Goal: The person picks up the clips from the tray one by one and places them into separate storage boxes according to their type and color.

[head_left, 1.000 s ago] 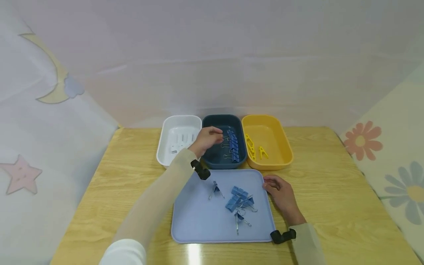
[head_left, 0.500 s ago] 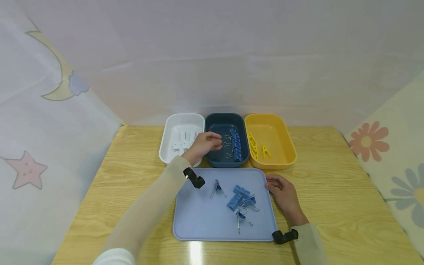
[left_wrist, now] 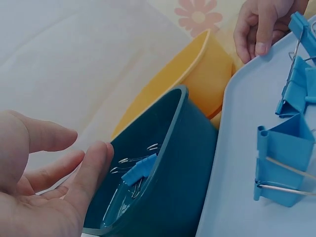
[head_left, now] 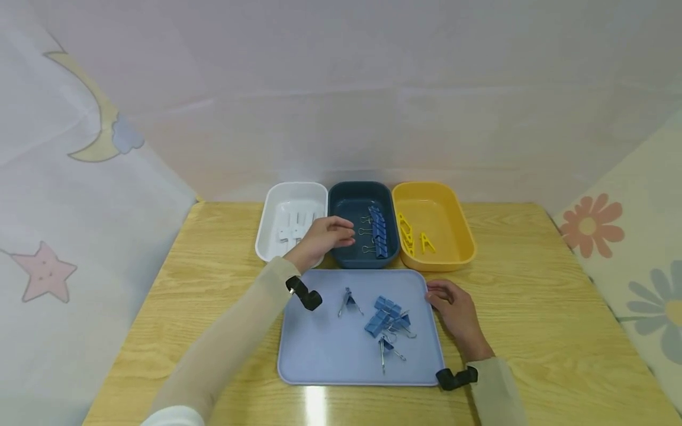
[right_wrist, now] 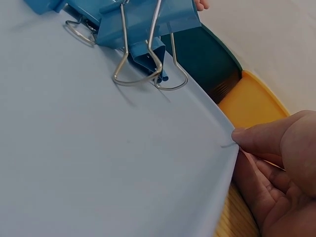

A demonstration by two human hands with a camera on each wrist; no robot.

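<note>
My left hand (head_left: 322, 238) hovers over the near left rim of the dark teal bin (head_left: 348, 204). In the left wrist view its fingers are loosely bent, with a gap between thumb and fingers and nothing held. A row of blue binder clips (head_left: 379, 231) lies along that bin's right side. My right hand (head_left: 455, 310) holds the far right edge of the pale blue tray (head_left: 319, 358); in the right wrist view its thumb (right_wrist: 252, 138) presses the rim and the other fingers sit outside and below. On the tray several blue binder clips (head_left: 378, 322) are heaped, with one (head_left: 348, 299) standing apart.
Left of the teal bin stands a white bin (head_left: 293, 190) with several white clips (head_left: 292, 234). To the right, a yellow bin (head_left: 450, 228) holds yellow clothespins (head_left: 427, 243). All three bins sit side by side behind the tray on the wooden table (head_left: 533, 307).
My left hand has drawn back a little, leftward and toward me, from over the teal bin. The view has shifted slightly. My right hand stays at the tray edge, and the clips look unmoved.
</note>
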